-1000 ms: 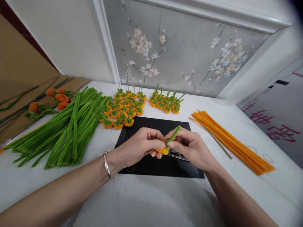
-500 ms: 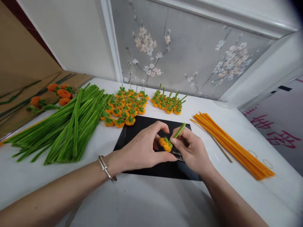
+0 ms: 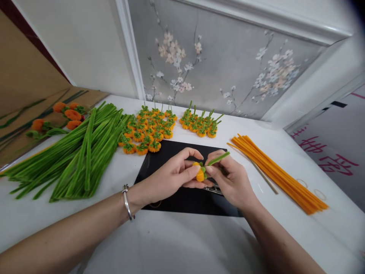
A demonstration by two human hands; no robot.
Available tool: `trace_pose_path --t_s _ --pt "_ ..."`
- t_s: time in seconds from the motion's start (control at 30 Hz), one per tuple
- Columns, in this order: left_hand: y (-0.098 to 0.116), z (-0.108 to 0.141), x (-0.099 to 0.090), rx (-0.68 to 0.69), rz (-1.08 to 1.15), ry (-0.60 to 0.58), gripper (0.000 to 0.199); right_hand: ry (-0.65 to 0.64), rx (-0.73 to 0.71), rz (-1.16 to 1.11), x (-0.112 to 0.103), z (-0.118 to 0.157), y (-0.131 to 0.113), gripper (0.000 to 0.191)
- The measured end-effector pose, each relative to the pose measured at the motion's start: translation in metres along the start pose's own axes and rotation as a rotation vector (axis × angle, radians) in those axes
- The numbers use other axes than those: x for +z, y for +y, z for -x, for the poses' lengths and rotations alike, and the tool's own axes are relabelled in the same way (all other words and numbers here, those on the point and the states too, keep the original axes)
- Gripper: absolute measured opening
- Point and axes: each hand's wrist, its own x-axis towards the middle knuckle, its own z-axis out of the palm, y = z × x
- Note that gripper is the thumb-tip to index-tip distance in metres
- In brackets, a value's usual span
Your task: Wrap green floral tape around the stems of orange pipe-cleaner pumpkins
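A small orange fuzzy pumpkin shape [image 3: 200, 174] with green leaves is between my hands, above a black mat [image 3: 182, 201]. My left hand [image 3: 176, 173], with a silver bangle at the wrist, pinches its left side between thumb and fingers. At its top, my right hand [image 3: 228, 177] has thumb and index finger closed on the green fuzzy stem [image 3: 219, 158], which points up to the right. Part of a metal tool [image 3: 213, 188] shows beneath the right fingers; how it is held is mostly hidden.
Green fuzzy stems [image 3: 85, 156] lie in a pile at left. Behind the mat stand several finished orange pieces [image 3: 148, 129] and a second group [image 3: 201, 123]. At right are orange stems [image 3: 281, 173] and a thin stick [image 3: 265, 177]. Orange flowers [image 3: 72, 114] lie far left.
My left thumb and fingers have closed on the orange piece, which has turned. The green stem now leans lower to the right. The view has shifted slightly.
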Motion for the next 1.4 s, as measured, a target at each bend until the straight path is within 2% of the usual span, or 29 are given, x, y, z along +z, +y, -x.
trace_pose_path --t_s 0.13,0.23,0.33,0.47,0.53,0.63,0.8,1.0,1.1,1.23,1.3,1.4 --pt "-0.002 -0.001 -0.005 -0.044 0.124 -0.063 0.024 -0.018 -0.031 0.004 0.0 -0.001 0.0 0.008" --pt "-0.004 -0.002 -0.006 -0.067 0.083 -0.064 0.022 0.002 -0.031 0.035 0.002 -0.001 0.0 0.01" --pt "-0.003 -0.001 -0.005 0.034 -0.164 0.029 0.026 0.035 -0.035 0.064 0.004 0.0 0.002 0.011" --pt "-0.005 0.001 -0.002 0.303 -0.613 0.185 0.05 0.061 0.004 0.099 0.005 0.0 0.003 0.01" --pt "-0.007 0.002 0.0 0.36 -0.726 0.217 0.039 0.062 0.01 0.108 0.005 0.001 0.002 0.01" --pt "-0.009 0.001 0.003 0.303 -0.64 0.19 0.019 0.058 -0.009 0.102 0.005 0.001 0.002 0.01" --pt "-0.004 -0.001 0.002 0.186 -0.247 0.083 0.02 0.044 -0.032 0.09 0.003 -0.001 0.001 0.011" --pt "0.0 -0.002 -0.004 0.039 -0.097 0.017 0.014 0.011 -0.027 0.169 0.002 -0.001 0.001 0.011" --pt "-0.003 -0.003 -0.004 0.052 -0.158 0.045 0.02 0.012 -0.027 0.234 0.005 0.0 0.0 0.012" --pt "-0.007 -0.002 0.0 0.18 -0.534 0.165 0.029 0.029 -0.038 0.327 0.011 0.001 0.0 0.013" --pt "-0.006 -0.002 0.0 0.201 -0.626 0.213 0.023 0.014 -0.035 0.34 0.012 0.002 0.0 0.014" --pt "-0.002 -0.003 -0.002 0.105 -0.54 0.127 0.015 0.005 -0.038 0.32 0.011 0.002 0.0 0.016"
